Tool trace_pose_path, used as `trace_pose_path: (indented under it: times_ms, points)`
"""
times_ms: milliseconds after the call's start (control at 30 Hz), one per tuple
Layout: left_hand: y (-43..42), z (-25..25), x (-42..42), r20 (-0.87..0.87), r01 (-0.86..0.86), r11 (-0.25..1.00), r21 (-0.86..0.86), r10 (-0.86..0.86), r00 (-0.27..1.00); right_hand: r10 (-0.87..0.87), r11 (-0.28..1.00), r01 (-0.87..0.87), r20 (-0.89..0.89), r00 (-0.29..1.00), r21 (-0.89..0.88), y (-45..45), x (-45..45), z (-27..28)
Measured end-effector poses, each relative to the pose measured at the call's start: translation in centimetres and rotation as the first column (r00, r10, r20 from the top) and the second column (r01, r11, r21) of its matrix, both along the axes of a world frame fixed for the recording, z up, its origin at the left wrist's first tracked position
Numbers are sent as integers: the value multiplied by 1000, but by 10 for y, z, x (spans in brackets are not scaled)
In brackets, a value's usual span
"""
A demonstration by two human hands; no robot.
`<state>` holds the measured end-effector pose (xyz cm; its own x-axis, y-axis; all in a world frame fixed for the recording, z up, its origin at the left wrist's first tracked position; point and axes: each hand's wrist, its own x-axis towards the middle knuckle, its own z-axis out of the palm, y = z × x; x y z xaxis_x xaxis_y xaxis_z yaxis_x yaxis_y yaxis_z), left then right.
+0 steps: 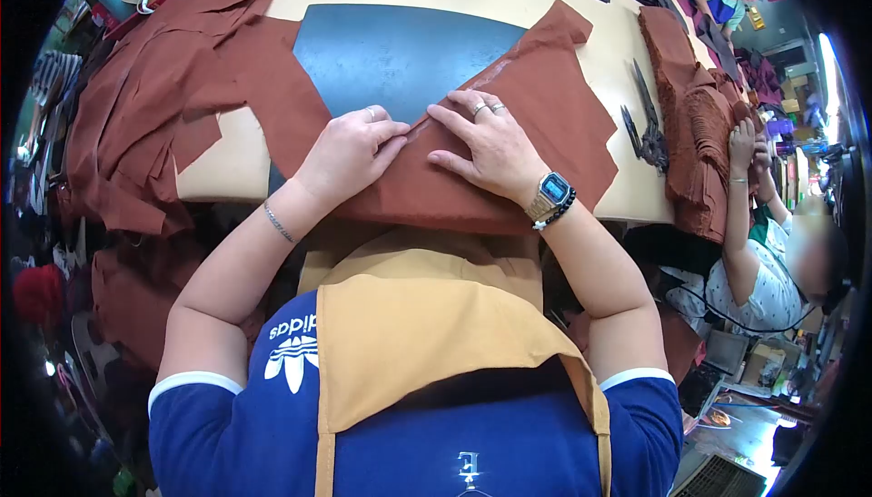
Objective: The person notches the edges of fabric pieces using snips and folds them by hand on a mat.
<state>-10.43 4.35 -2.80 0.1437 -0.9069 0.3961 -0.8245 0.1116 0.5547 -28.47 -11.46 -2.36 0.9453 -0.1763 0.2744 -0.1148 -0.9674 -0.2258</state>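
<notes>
A rust-brown cloth piece (545, 106) lies partly over a dark blue-grey board (391, 52) on the cream table. My left hand (354, 147) pinches the cloth's slanting edge between thumb and fingers. Just right of it, my right hand (486, 138) rests on the cloth near the same edge, thumb apart from the fingers, palm down. The front part of the cloth spreads below both hands, close to my apron.
More brown cloth (173, 88) is heaped at the left. Scissors (647, 124) lie to the right, beside a stack of folded brown cloth (699, 152). A co-worker (763, 261) has their hands at that stack's far side. The table (609, 61) curves away behind; another person is further back.
</notes>
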Motion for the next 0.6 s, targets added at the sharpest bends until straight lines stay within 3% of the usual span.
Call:
trace_pose_path:
  times_ms: [133, 233, 400, 533, 600]
  points:
    - [4, -5, 0, 171, -2, 999, -40, 9, 985, -2, 998, -5, -99, 995, -65, 6, -1, 7]
    - [5, -5, -1, 171, -12, 1000, -13, 14, 985, 1, 990, -13, -83, 997, -139, 13, -1, 7]
    - [7, 0, 8, 51, 47, 998, 34, -48, 998, 9, 998, -17, -117, 993, -66, 24, 4, 4]
    - [13, 18, 19, -128, 48, 978, 202, -22, 992, 33, 991, -44, -87, 996, -123, 28, 4, 7]
    - [15, 21, 27, -111, 35, 960, 277, -5, 994, 58, 994, -63, -54, 997, -84, 30, 6, 4]
